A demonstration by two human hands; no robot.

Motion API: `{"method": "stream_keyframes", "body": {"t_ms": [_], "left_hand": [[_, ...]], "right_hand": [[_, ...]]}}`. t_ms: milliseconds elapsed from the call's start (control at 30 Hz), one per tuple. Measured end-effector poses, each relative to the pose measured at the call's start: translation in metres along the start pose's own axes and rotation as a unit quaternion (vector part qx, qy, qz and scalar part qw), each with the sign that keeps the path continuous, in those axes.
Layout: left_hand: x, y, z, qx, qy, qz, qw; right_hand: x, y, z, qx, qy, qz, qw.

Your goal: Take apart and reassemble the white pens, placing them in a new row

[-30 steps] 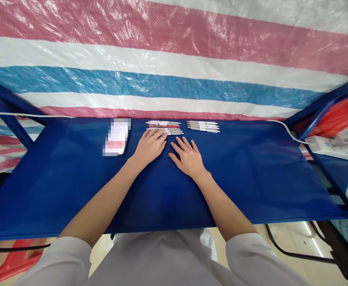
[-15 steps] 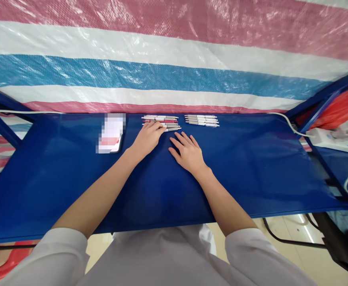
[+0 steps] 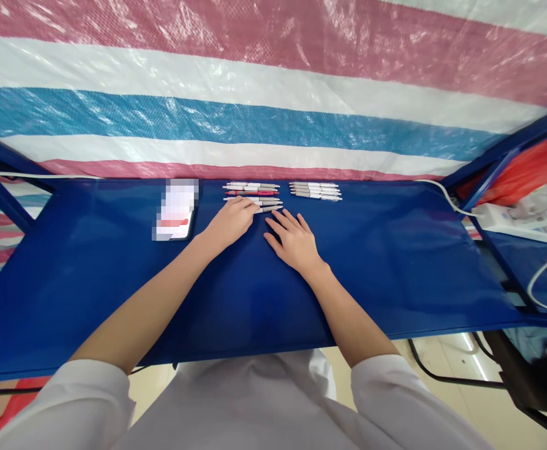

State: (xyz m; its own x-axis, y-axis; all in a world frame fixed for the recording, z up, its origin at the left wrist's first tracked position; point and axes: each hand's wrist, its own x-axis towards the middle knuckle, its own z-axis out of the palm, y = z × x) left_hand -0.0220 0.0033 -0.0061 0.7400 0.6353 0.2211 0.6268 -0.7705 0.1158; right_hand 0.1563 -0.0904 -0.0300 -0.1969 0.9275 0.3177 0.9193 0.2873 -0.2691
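Pens [image 3: 257, 193] partly under left hand [image 3: 234, 220], right hand [image 3: 296, 242] spread nearby

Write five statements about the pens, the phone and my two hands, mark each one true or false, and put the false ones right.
1. The left hand is at the left group of pens. True.
2. The red pen lies in the right group. False: the red pen lies in the left group.
3. The phone is to the left of the pens. True.
4. The right hand is closed in a fist around a pen. False: the right hand is spread over the blue table, with no pen in it.
5. A striped sheet hangs behind the table. True.
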Motion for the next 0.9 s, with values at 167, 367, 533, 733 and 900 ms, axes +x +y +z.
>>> {"method": "stream_keyframes", "body": {"t_ms": [167, 367, 533, 733, 900], "left_hand": [[-0.003, 0.003, -0.003, -0.022, 0.024, -0.037, 0.999], [-0.012, 0.005, -0.013, -0.152, 0.083, -0.112, 0.978], [-0.019, 0.016, -0.023, -0.424, 0.079, -0.197, 0.88], [-0.029, 0.023, -0.026, -0.615, -0.012, -0.24, 0.751], [-0.035, 0.025, -0.023, -0.643, -0.006, -0.25, 0.724]], "right_hand": [[0.003, -0.003, -0.004, 0.038, 0.003, 0.019, 0.999], [0.012, -0.001, -0.01, 0.238, 0.065, 0.105, 0.963], [0.024, 0.001, -0.014, 0.543, 0.127, 0.23, 0.798], [0.039, -0.007, -0.019, 0.695, 0.109, 0.269, 0.657], [0.05, -0.014, -0.015, 0.705, 0.127, 0.261, 0.647]]}}
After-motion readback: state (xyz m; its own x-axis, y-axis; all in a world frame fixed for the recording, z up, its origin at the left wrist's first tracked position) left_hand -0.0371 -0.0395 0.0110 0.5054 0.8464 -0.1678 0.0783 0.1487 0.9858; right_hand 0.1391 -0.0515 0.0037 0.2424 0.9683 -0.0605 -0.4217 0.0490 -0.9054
